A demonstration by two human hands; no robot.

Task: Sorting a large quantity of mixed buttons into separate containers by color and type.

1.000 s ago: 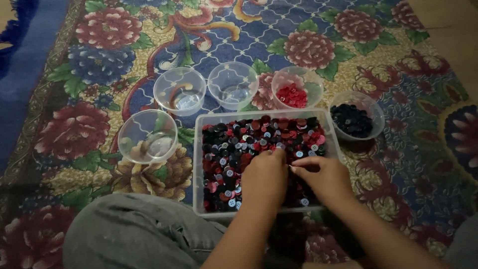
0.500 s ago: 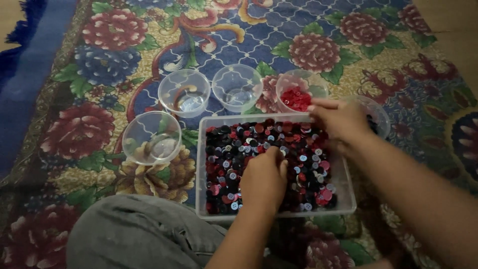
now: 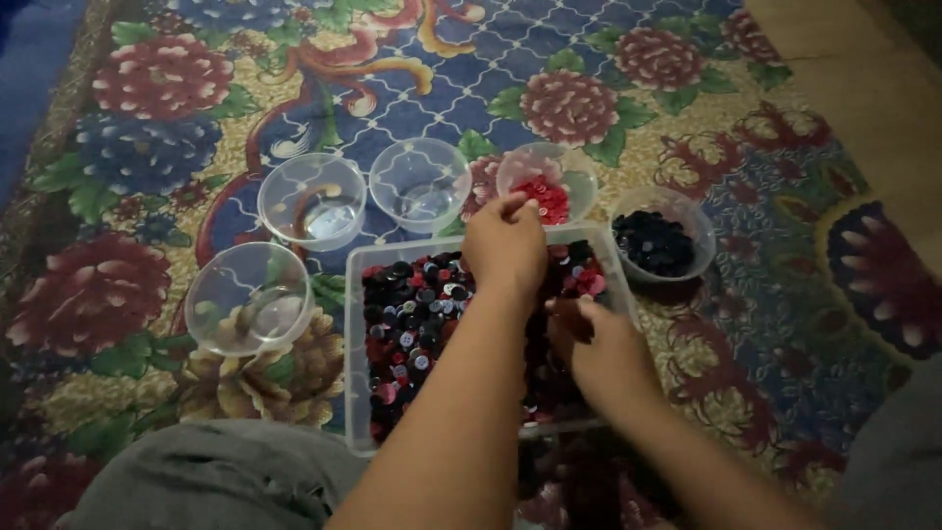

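Observation:
A clear rectangular tray [image 3: 355, 344] on the carpet holds a heap of red, black and pale buttons [image 3: 412, 314]. My left hand [image 3: 505, 243] reaches over the tray's far edge, fingertips bunched just short of the clear bowl of red buttons [image 3: 546, 188]. Its back faces me, so anything pinched in it is hidden. My right hand [image 3: 601, 345] rests in the right part of the tray with its fingers curled down into the buttons. To the right stands a bowl of dark buttons [image 3: 659, 238].
Three clear bowls with no buttons showing stand left of the tray: two at the back [image 3: 312, 199] [image 3: 421, 182] and one nearer [image 3: 249, 297]. All rest on a flowered carpet [image 3: 147, 157]. My grey-clad knee [image 3: 216, 486] is at the bottom left. Bare floor [image 3: 863, 69] lies at upper right.
My right hand has come back from the bowls at the far right into the tray. My left hand has moved from the tray's middle up to its far edge by the red buttons.

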